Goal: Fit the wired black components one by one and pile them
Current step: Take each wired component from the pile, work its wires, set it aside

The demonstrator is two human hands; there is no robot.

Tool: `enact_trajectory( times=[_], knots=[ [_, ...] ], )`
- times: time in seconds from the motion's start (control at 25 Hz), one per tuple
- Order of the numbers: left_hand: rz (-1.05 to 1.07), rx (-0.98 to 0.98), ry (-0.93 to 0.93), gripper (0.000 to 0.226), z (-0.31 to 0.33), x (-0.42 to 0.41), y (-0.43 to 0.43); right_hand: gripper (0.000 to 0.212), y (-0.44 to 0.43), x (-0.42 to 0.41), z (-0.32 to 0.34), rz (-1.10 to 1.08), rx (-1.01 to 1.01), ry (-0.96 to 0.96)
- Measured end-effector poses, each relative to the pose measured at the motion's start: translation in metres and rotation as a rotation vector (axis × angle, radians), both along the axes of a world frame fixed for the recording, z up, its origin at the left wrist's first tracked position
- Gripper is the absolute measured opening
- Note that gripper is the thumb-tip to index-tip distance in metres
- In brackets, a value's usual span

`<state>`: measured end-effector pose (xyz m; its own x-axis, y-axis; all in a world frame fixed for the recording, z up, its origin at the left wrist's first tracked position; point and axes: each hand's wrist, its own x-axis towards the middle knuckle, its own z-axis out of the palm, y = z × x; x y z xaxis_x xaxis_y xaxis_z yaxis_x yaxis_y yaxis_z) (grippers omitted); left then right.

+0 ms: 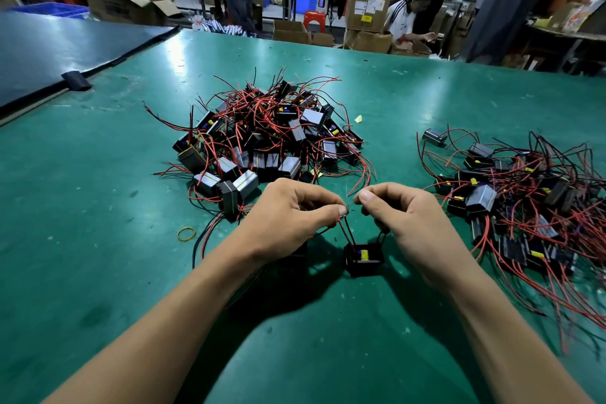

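A small black box component (pixel 363 258) with a yellow and blue part inside stands on the green table (pixel 114 272) between my wrists. Red and black wires rise from it. My left hand (pixel 288 216) pinches the red and black wires at the fingertips. My right hand (pixel 403 223) pinches a black wire end close to the left fingertips. A big heap of wired black components (pixel 265 138) lies just beyond my hands. A second, flatter pile (pixel 518 203) spreads out at the right. Another black component sits partly hidden under my left wrist.
A yellow rubber band (pixel 187 234) lies left of my left hand. A dark board (pixel 59 49) covers the table's far left corner. Beyond the far edge stand cardboard boxes (pixel 369 10), red stools and several people.
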<state>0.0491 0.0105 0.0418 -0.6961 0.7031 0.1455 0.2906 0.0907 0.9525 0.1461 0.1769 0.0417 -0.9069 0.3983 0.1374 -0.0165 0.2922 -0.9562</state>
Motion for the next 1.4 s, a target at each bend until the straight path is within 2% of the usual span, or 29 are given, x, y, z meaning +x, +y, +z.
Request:
enact_trajectory(
  times=[0.08,0.2,0.28,0.36,0.52,0.68,0.88,1.0,1.08,1.16,1.4],
  knots=[
    [0.008,0.007,-0.014,0.008,-0.002,-0.001,0.000,0.016,0.003,0.002,0.001,0.016,0.046,0.001],
    [0.036,0.046,-0.056,0.009,-0.004,-0.001,0.001,0.029,0.008,0.005,0.002,0.116,0.006,-0.072],
    [0.049,0.065,-0.075,0.008,-0.004,-0.001,0.001,0.028,0.010,0.004,0.000,0.134,-0.005,-0.113],
    [0.053,0.073,-0.085,0.007,-0.003,-0.001,0.000,0.019,0.008,0.002,-0.003,0.094,-0.001,-0.113],
    [0.071,0.072,-0.100,0.007,-0.002,0.000,0.001,0.020,0.007,0.001,-0.004,-0.047,-0.038,-0.031],
    [0.084,0.065,-0.104,0.007,-0.003,0.000,0.001,0.007,0.004,0.005,-0.001,0.040,0.111,-0.001],
    [0.085,0.049,-0.090,0.009,-0.004,0.000,0.002,0.009,-0.003,0.004,-0.002,-0.002,0.317,0.061],
    [0.089,0.029,-0.076,0.010,-0.004,0.000,0.002,0.010,-0.009,0.003,-0.005,-0.020,0.495,0.172],
    [0.083,0.015,-0.080,0.010,-0.003,-0.001,0.001,0.003,-0.009,0.002,-0.007,-0.012,0.632,0.262],
    [0.052,-0.002,-0.077,0.009,-0.001,-0.002,0.000,0.009,-0.006,0.001,-0.009,-0.019,0.751,0.316],
    [-0.007,-0.048,-0.029,0.011,-0.003,-0.004,-0.001,0.014,0.002,0.003,-0.006,-0.040,0.883,0.254]
  ],
)
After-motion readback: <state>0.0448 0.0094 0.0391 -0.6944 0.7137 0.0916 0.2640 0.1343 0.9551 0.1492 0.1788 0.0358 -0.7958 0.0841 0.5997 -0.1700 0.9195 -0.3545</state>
